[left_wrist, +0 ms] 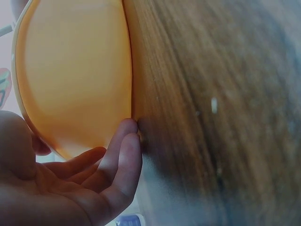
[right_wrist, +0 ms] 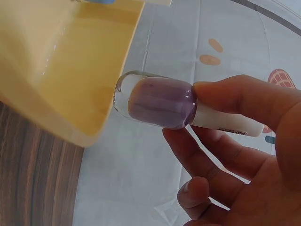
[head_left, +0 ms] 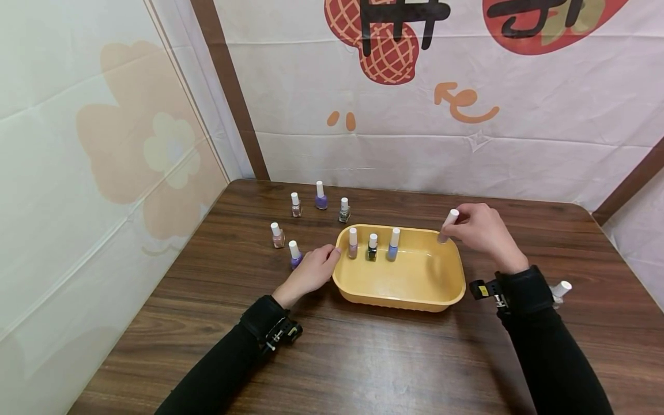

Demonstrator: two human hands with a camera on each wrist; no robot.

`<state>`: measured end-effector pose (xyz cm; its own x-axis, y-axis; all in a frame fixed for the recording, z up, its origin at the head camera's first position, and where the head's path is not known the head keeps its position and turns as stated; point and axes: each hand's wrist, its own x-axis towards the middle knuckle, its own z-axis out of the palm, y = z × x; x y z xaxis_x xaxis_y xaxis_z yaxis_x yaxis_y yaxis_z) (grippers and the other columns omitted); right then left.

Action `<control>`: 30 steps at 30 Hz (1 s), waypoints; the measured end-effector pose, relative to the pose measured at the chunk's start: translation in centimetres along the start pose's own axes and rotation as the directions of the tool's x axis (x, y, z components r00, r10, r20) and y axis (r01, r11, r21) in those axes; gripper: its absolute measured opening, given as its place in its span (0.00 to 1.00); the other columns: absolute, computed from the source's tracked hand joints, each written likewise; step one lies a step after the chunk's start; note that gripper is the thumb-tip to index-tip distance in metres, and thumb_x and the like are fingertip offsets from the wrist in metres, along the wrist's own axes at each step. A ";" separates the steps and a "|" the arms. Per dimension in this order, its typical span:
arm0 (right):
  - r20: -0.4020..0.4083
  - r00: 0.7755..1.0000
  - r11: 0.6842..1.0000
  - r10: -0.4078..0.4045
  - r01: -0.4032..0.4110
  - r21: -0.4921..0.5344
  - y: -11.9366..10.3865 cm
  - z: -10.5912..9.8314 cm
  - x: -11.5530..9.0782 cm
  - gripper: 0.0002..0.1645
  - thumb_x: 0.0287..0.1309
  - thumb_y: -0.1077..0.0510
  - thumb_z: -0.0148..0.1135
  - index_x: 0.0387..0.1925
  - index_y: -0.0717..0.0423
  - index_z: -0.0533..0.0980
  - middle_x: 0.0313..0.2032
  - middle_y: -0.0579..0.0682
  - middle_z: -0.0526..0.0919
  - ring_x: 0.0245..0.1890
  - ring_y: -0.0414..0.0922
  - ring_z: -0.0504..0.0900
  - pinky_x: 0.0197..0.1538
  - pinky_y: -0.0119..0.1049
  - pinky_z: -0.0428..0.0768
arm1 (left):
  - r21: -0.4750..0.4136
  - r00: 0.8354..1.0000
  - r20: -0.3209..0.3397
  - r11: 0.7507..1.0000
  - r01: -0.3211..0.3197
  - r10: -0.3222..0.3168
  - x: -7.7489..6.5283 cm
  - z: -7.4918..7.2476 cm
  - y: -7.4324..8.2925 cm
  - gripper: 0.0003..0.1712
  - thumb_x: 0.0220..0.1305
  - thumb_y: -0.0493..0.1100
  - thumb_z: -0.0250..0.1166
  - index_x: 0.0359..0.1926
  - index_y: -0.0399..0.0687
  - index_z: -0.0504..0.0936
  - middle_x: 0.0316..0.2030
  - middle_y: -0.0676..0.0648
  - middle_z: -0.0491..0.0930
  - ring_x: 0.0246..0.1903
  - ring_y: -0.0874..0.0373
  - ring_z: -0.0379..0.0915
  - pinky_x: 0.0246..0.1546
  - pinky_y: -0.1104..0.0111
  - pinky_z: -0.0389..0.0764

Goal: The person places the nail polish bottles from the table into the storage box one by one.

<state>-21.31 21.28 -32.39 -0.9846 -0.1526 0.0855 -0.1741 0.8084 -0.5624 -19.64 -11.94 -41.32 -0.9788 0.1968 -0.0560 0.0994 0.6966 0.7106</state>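
My right hand (head_left: 482,231) pinches a nail polish bottle (right_wrist: 162,101) between thumb and fingers. The polish is mauve, and the white cap tilts up over the right back corner of a yellow tray (head_left: 399,286). At the tray's left end, my left hand (head_left: 313,270) grips the rim, with the fingers against the outer wall in the left wrist view. Inside the tray, a pinkish bottle (head_left: 353,251), a dark bottle (head_left: 372,252) and a blue bottle (head_left: 392,252) stand in a row near the back wall.
Left of the tray stand several more white-capped bottles, among them a purple bottle (head_left: 321,202), a pink bottle (head_left: 278,239) and another purple bottle (head_left: 296,260) close by my left hand. One white-capped bottle (head_left: 561,288) is partly hidden behind my right wrist. A printed cloth (head_left: 394,155) hangs behind the table.
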 end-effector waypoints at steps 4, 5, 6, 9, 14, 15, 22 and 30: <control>0.017 1.000 1.000 0.004 -0.004 -0.002 -0.4 0.3 0.2 0.10 0.48 0.53 0.70 0.29 0.53 0.79 0.26 0.50 0.83 0.29 0.46 0.75 0.35 0.35 0.71 | -0.003 1.000 0.001 1.000 0.002 -0.002 0.0 -0.1 0.0 0.21 0.76 0.52 0.42 0.43 0.44 0.78 0.24 0.48 0.75 0.22 0.59 0.71 0.25 0.69 0.71; 0.021 1.000 1.000 0.004 -0.004 -0.001 -0.5 0.4 0.2 0.09 0.48 0.53 0.70 0.29 0.53 0.79 0.27 0.51 0.83 0.29 0.46 0.75 0.35 0.35 0.71 | -0.003 1.000 0.000 1.000 0.002 -0.002 0.0 -0.1 0.0 0.21 0.76 0.52 0.42 0.43 0.44 0.78 0.24 0.48 0.75 0.22 0.59 0.71 0.25 0.69 0.71; 0.026 1.000 1.000 0.005 -0.005 0.001 -0.5 0.5 0.2 0.09 0.48 0.53 0.69 0.29 0.53 0.79 0.28 0.52 0.83 0.29 0.46 0.75 0.35 0.36 0.70 | -0.003 1.000 0.001 1.000 0.002 -0.002 0.0 -0.1 0.0 0.22 0.76 0.52 0.42 0.43 0.44 0.78 0.24 0.48 0.75 0.22 0.59 0.71 0.25 0.69 0.71; 0.036 0.999 1.000 0.000 -0.001 0.009 -0.7 0.8 0.4 0.08 0.49 0.53 0.69 0.29 0.53 0.79 0.28 0.51 0.82 0.30 0.46 0.74 0.36 0.36 0.70 | 0.000 1.000 0.000 1.000 -0.001 0.001 0.0 0.0 0.0 0.22 0.76 0.52 0.42 0.43 0.44 0.78 0.24 0.49 0.75 0.22 0.59 0.71 0.25 0.69 0.71; 0.047 0.999 1.000 -0.012 0.011 0.017 -0.9 1.3 0.7 0.06 0.48 0.55 0.69 0.27 0.53 0.80 0.27 0.50 0.81 0.30 0.47 0.72 0.37 0.36 0.69 | 0.002 1.000 0.006 1.000 0.003 -0.003 0.0 0.0 -0.1 0.22 0.76 0.53 0.42 0.44 0.44 0.78 0.24 0.49 0.75 0.22 0.59 0.71 0.25 0.69 0.71; 0.051 0.999 1.000 -0.016 0.016 0.016 -1.0 1.5 0.7 0.06 0.48 0.55 0.69 0.27 0.53 0.80 0.26 0.50 0.81 0.29 0.47 0.72 0.36 0.36 0.69 | 0.002 1.000 0.008 1.000 0.005 -0.005 0.0 0.0 -0.1 0.22 0.76 0.53 0.42 0.45 0.44 0.78 0.24 0.48 0.75 0.22 0.59 0.71 0.25 0.69 0.71; 0.060 0.998 1.000 -0.027 0.026 0.010 -1.2 2.2 1.1 0.07 0.46 0.56 0.70 0.25 0.53 0.80 0.24 0.48 0.79 0.28 0.46 0.69 0.34 0.36 0.66 | 0.005 1.000 0.010 1.000 0.011 -0.011 0.1 0.0 -0.1 0.22 0.76 0.53 0.42 0.46 0.44 0.78 0.25 0.49 0.76 0.23 0.59 0.71 0.26 0.69 0.71; 0.080 0.996 0.999 -0.036 0.036 -0.004 -1.5 2.7 1.5 0.09 0.45 0.54 0.73 0.25 0.53 0.80 0.27 0.53 0.82 0.28 0.47 0.71 0.32 0.36 0.67 | 0.005 1.000 0.012 1.000 0.013 -0.013 0.0 -0.1 0.0 0.22 0.76 0.53 0.42 0.46 0.45 0.78 0.25 0.49 0.76 0.23 0.59 0.71 0.26 0.69 0.71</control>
<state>-22.52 18.33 -33.65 -0.9732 -0.2268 0.0393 -0.2100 0.8048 -0.5552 -19.67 -11.99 -41.25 -0.9778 0.1961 -0.0738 0.0875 0.7022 0.7065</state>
